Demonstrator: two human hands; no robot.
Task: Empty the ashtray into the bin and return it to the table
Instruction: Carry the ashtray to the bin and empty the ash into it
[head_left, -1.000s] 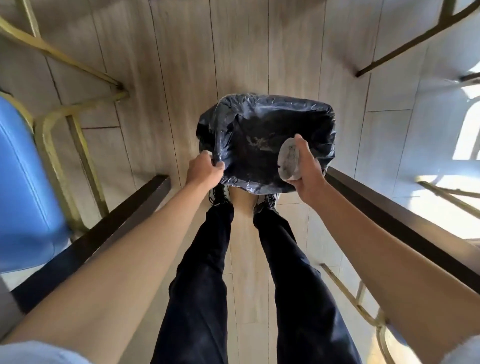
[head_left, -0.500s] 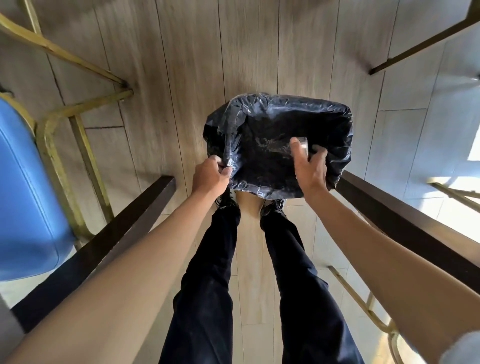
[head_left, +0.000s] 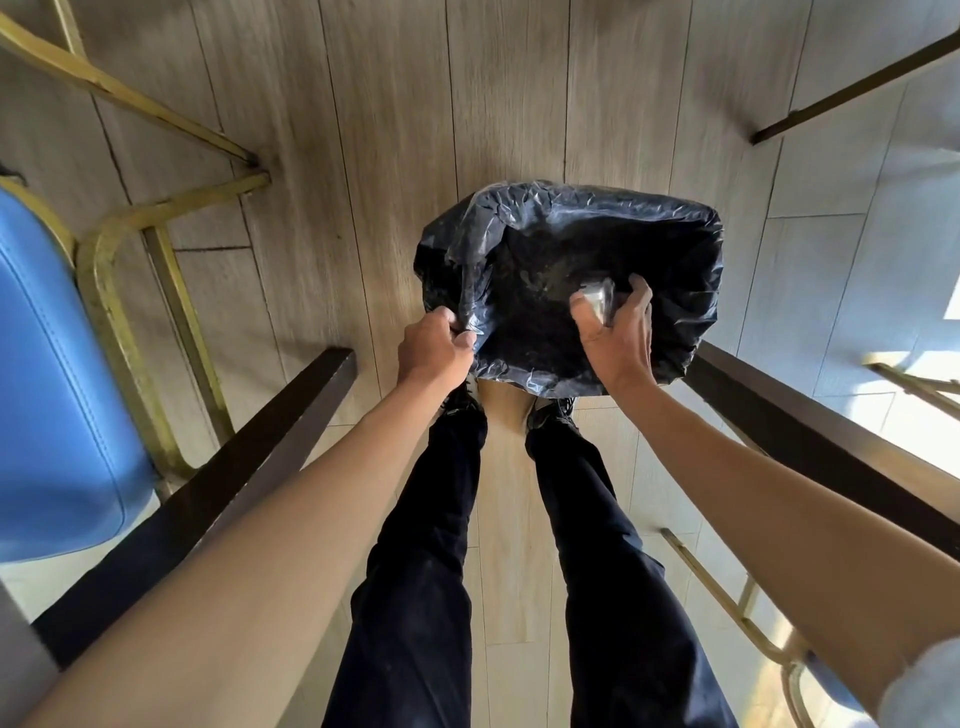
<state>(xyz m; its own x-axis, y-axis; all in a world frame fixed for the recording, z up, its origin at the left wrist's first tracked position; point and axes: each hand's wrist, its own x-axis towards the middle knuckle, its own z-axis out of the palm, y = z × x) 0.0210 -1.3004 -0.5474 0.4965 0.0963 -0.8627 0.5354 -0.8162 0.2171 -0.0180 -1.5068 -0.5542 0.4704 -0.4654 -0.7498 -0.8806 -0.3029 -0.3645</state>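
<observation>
A bin lined with a black plastic bag (head_left: 691, 234) stands on the wooden floor just beyond my feet. My left hand (head_left: 434, 345) pinches the bag's near left rim. My right hand (head_left: 618, 332) reaches over the bin's opening and grips a small clear glass ashtray (head_left: 596, 299), tipped on its side so most of it is hidden behind my fingers. Dark debris lies at the bottom of the bag.
Dark table legs (head_left: 249, 452) slant on both sides of my legs. A blue chair (head_left: 57, 374) with a gold frame stands at the left. More gold chair legs (head_left: 727, 592) show at the lower right, and a dark bar (head_left: 852, 88) at the top right.
My right hand has turned the ashtray further over and lowered it into the bin's mouth. The left hand keeps its hold on the bag rim.
</observation>
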